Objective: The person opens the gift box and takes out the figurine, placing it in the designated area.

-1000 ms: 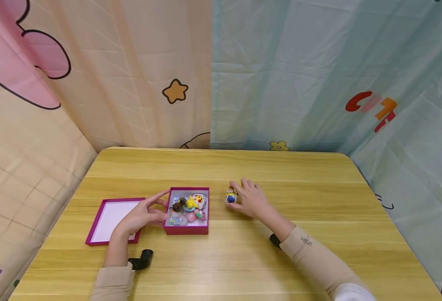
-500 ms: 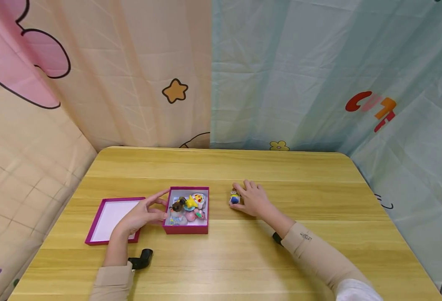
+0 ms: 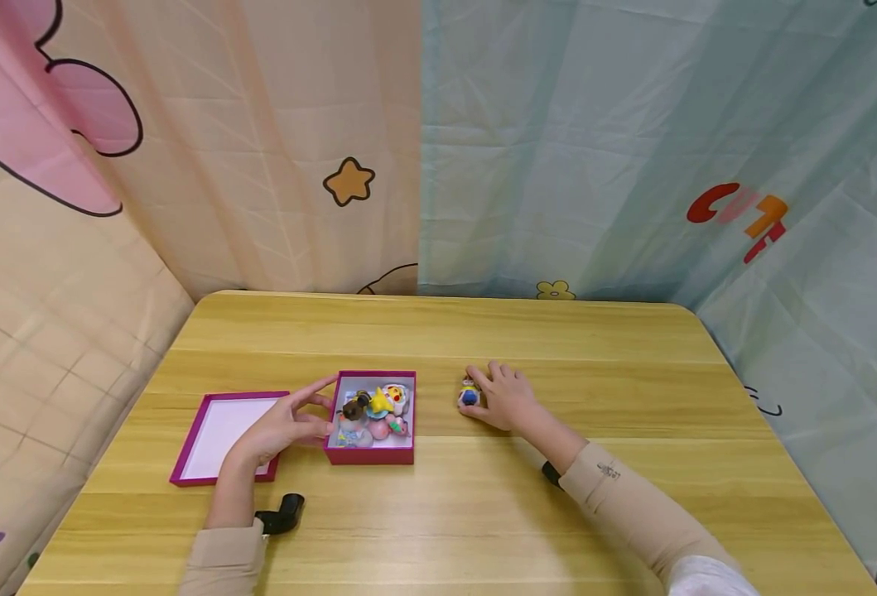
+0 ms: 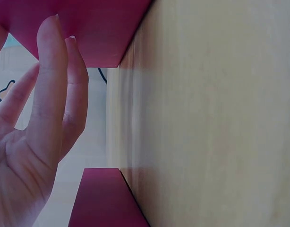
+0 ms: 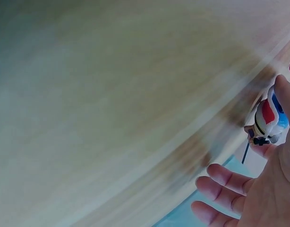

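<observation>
A small toy figurine (image 3: 469,396), blue, white and yellow, is pinched between the thumb and index finger of my right hand (image 3: 508,401), close over the table to the right of the box. Red and black parts of this figurine (image 5: 270,116) show in the right wrist view, where the other fingers extend loosely. My left hand (image 3: 270,434) rests its nearly straight fingertips against the left side of an uncovered magenta box (image 3: 372,456). Inside lie several small toys, among them a yellow star (image 3: 380,401), a brown figure (image 3: 354,407) and a pink one (image 3: 380,428).
Left of the box lies its magenta lid (image 3: 233,430), white inside up, partly hidden under my left forearm. A black wrist mount (image 3: 281,515) sticks out by the left cuff. Printed curtains (image 3: 557,149) hang behind the wooden table (image 3: 438,521).
My right hand has shifted slightly to the right with the figurine between thumb and finger. The left hand, the box and the lid stay where they were.
</observation>
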A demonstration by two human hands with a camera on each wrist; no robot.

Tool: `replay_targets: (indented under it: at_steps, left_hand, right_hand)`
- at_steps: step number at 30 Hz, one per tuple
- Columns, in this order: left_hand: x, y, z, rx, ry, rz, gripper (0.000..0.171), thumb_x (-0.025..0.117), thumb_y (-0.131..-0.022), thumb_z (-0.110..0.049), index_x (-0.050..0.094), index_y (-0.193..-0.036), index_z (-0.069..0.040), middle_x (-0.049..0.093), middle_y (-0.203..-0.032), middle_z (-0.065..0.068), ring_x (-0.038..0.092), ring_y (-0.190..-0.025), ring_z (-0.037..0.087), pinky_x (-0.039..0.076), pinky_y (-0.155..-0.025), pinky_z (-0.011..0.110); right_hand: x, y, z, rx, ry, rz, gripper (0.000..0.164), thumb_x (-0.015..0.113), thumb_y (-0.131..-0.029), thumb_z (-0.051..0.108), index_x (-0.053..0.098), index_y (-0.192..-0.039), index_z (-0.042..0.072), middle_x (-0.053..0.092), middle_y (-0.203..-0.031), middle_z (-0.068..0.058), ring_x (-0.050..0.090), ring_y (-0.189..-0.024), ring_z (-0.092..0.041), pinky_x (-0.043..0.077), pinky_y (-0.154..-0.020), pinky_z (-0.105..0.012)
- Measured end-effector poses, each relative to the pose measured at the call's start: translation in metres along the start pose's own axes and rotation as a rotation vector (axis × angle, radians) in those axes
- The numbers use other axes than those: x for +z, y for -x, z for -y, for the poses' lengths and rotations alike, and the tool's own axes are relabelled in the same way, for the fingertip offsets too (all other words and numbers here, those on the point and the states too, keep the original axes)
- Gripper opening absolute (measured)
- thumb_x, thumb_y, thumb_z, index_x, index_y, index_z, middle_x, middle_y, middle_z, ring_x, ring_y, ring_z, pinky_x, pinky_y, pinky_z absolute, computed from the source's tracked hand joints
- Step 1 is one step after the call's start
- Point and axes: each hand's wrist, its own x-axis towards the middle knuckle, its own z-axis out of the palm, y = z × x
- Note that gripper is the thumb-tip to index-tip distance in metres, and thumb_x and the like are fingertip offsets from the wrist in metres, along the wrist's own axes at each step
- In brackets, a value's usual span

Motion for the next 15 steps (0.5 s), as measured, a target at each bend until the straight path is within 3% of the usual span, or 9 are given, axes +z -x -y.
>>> replay_targets:
  at_steps: [15]
  left_hand:
    - [-0.0001,-0.0001,0.0002,-0.004,-0.013,-0.007,0.077,0.067,-0.082,-0.004,0.023,-0.145,-0.010,0.032,-0.124,0.027,0.061,-0.089,0.031,0.054,-0.078,0.038]
  right_hand:
    - [-0.0014,0.0009,-0.0001,0.010,-0.012,0.034,0.075,0.039,-0.083,0.069,0.026,-0.142,0.023,0.041,-0.123,-0.017,0.045,-0.110,-0.032,0.043,-0.086,-0.046]
